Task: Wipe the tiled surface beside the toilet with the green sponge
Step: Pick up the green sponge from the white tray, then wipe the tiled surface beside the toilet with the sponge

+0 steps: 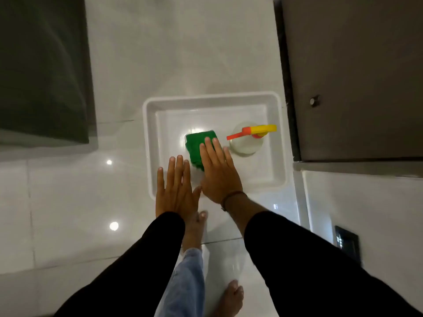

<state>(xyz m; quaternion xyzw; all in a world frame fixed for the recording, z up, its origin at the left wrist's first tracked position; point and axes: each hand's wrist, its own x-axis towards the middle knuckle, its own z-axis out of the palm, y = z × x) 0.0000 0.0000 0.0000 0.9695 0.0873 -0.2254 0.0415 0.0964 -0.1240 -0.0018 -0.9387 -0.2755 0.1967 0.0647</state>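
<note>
The green sponge [196, 148] is lying in a white rectangular plastic tub [150, 143], near the middle of its floor, and part of it is being covered by the right hand [218, 173]. That hand is hanging over the sponge, palm down, with its fingers straight and only slightly apart; it is gripping nothing, and whether the fingertips are touching the sponge cannot be told. The left hand [175, 191] is hovering just beside it over the tub's near left corner, also flat, fingers spread and holding nothing. A thin band [231, 197] is circling the right wrist, and both arms are wearing black sleeves. Right of the sponge in the tub, a pale spray bottle [246, 145] with a yellow and orange trigger head is standing. The tub is sitting on glossy white floor tiles [68, 202], beside a dark cabinet door [354, 76]. Bare feet are showing below the hands.
</note>
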